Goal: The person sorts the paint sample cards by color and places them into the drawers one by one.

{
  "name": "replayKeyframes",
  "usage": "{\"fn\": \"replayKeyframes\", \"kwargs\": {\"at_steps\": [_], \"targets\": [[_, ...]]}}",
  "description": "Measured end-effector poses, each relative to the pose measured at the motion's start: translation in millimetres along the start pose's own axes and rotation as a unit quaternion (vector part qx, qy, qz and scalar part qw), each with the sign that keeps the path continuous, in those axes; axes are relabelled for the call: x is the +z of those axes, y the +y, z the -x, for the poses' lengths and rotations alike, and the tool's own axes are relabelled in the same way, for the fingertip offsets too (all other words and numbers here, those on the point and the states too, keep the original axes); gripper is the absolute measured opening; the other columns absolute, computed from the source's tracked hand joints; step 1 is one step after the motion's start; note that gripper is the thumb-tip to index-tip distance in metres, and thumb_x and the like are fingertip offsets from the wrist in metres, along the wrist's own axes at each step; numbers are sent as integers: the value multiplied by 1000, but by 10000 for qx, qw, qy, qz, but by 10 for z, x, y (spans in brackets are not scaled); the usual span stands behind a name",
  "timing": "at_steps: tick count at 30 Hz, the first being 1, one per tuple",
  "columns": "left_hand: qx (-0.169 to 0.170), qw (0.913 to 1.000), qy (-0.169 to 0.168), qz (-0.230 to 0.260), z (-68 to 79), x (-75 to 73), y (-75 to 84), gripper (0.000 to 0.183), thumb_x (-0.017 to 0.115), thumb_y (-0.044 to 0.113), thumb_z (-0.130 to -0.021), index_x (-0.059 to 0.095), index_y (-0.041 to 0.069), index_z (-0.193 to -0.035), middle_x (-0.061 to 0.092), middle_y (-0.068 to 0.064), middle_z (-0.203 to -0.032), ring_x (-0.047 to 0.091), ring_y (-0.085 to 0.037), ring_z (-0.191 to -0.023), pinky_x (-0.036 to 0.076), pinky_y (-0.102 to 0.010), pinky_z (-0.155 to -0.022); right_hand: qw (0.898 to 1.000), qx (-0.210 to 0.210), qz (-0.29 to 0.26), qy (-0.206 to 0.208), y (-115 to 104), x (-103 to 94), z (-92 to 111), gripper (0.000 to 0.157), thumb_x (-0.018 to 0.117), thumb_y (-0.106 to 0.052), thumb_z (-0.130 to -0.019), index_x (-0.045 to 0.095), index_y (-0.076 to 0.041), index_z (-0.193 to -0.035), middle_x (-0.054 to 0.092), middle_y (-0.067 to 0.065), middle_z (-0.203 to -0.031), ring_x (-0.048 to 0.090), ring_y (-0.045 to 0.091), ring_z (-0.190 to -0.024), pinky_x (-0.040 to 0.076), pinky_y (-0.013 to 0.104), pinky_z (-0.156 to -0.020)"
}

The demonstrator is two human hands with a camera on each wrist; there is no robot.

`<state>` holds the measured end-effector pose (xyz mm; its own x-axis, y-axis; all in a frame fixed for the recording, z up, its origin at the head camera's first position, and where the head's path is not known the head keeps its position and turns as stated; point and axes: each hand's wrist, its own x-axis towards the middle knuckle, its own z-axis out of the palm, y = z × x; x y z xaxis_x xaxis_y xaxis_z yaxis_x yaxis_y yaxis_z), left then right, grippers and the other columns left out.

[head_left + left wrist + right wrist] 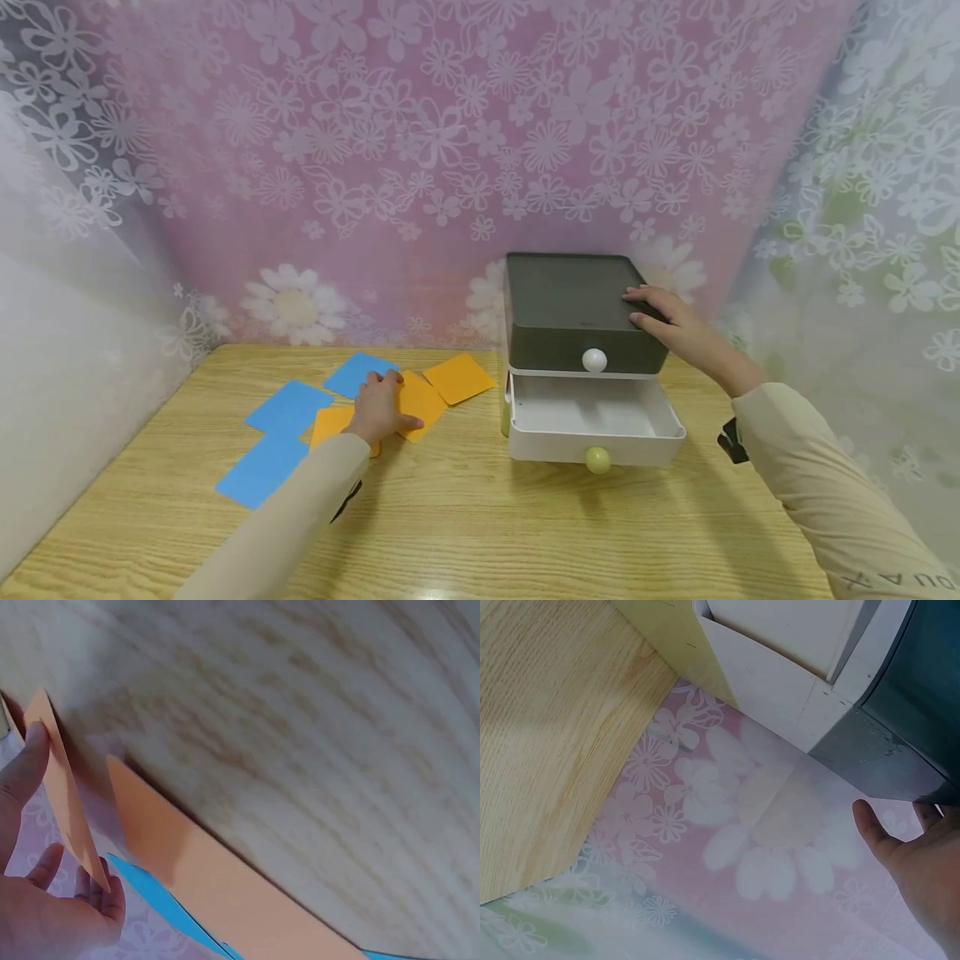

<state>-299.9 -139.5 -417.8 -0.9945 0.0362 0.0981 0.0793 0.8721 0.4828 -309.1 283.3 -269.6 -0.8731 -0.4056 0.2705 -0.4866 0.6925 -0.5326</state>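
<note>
My left hand (377, 408) lies over an orange paper square (424, 406) on the table. In the left wrist view, the thumb touches one end of this orange sheet (66, 799) and the other fingers are at its opposite end, spread apart from the thumb. At the right, a small drawer unit (573, 287) has a dark grey top and a white knob. Its lower white drawer (555, 446), with a yellow-green knob (597, 460), is pulled out and bare inside. My right hand (678, 327) rests on the unit's top right edge, its fingers extended.
Blue paper squares (288, 406) lie to the left, some overlapping. Another orange square (459, 379) lies nearer the drawer unit, and one (330, 422) is partly under the left forearm. Behind the wooden table (465, 533) hangs a pink flowered curtain (420, 167).
</note>
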Motion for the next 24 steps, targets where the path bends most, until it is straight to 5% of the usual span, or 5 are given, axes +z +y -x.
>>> {"fn": "replayKeyframes", "kwargs": {"at_steps": [12, 19, 24], "targets": [[-256, 9900, -801, 1130, -18, -326, -55, 30, 74, 10, -75, 61, 5, -102, 54, -16, -118, 50, -30, -105, 46, -36, -79, 9999, -117, -32, 81, 15, 20, -17, 45, 46, -23, -96, 40, 0, -133, 30, 24, -143, 19, 44, -134, 17, 63, -103], [-223, 9752, -1255, 1809, -26, -615, -73, 31, 70, 11, -79, 60, 1, -108, 48, -20, -128, 49, -33, -113, 48, -38, -87, 9999, -106, -42, 55, 28, 22, -19, 45, 45, -23, -96, 40, 2, -133, 29, 25, -143, 18, 44, -133, 17, 63, -103], [-106, 9630, -1707, 2083, 22, -873, 51, 34, 67, 16, -83, 58, 1, -112, 56, -16, -115, 56, -23, -95, 44, -40, -91, 9998, -168, -48, 59, 33, 21, -20, 45, 45, -22, -96, 39, 3, -133, 28, 26, -142, 19, 45, -132, 18, 64, -102]]}}
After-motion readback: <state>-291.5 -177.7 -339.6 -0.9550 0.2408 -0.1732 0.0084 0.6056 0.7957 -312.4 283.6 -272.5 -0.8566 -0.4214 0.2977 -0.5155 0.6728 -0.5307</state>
